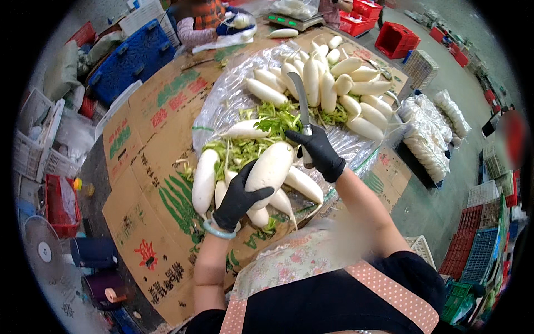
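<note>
At the centre of the frame, the left hand [238, 199], in a black glove, is clenched around a large white radish [271, 167], tilting it up so its top end faces the blade. The right hand [320, 151], also gloved, grips the handle of a knife [301, 100] whose blade points up toward the top of the frame, clear of the fingers. Below the held radish lie several more radishes [204, 181] on flattened cardboard [150, 167]. Cut green leaves [261, 131] are heaped just above, on a clear plastic sheet [222, 106], and a pile of trimmed radishes [339, 83] sits toward the upper right, kept apart from the untrimmed ones.
</note>
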The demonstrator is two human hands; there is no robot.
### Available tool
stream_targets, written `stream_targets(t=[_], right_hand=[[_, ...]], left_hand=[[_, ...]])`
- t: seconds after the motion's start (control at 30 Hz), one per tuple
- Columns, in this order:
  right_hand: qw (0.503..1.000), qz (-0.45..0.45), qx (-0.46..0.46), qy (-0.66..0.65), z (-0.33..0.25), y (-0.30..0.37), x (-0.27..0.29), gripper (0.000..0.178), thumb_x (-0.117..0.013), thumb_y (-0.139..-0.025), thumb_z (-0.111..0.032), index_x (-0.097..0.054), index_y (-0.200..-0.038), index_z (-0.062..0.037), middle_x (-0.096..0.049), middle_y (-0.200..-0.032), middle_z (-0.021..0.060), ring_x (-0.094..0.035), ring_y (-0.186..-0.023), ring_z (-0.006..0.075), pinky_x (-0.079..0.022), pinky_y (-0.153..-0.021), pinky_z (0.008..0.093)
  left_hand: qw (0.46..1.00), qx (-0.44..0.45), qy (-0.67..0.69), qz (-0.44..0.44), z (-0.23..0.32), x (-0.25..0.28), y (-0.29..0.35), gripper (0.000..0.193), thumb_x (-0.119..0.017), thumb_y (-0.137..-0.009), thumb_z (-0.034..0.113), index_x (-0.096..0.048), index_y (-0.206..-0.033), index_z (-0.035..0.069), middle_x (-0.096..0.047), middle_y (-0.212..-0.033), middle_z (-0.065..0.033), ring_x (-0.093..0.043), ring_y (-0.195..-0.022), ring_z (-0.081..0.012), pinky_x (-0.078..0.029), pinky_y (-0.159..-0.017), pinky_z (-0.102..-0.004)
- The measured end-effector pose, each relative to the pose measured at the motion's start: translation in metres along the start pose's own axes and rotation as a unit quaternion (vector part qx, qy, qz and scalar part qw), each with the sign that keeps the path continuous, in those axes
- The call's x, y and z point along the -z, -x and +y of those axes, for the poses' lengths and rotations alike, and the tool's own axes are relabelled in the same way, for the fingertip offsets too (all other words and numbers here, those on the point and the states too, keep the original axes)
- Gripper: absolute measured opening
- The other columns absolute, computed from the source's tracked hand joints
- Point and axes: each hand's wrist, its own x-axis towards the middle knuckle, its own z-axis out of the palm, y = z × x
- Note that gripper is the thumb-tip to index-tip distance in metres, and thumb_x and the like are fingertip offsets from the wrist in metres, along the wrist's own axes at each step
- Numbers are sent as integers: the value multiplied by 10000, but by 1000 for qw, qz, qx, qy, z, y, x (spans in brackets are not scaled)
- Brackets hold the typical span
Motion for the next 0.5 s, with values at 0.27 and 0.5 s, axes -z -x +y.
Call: stream_targets(t=[0.27, 0.5], right_hand=[[905, 56, 305, 292, 24, 16, 16, 271, -678, -753, -164, -608, -999, -73, -634, -826, 126, -636, -700, 240, -495, -637, 300], [857, -8, 349, 380, 20, 13, 9, 275, -648, -744, -167, -596, -1009, -118, -619, -804, 126, -611, -692, 298, -484, -611, 352]], left_hand=[[986, -85, 30, 143, -32, -6, 16, 708, -740, -654, 136, -400, -1260, -1, -507, -1174, -113, -506, -1054, -192, -403, -913, -310], [978, -152, -47, 138, -34, -12, 8, 811, -769, -614, 134, -346, -1296, 17, -458, -1234, -112, -482, -1093, -206, -399, -934, -324]])
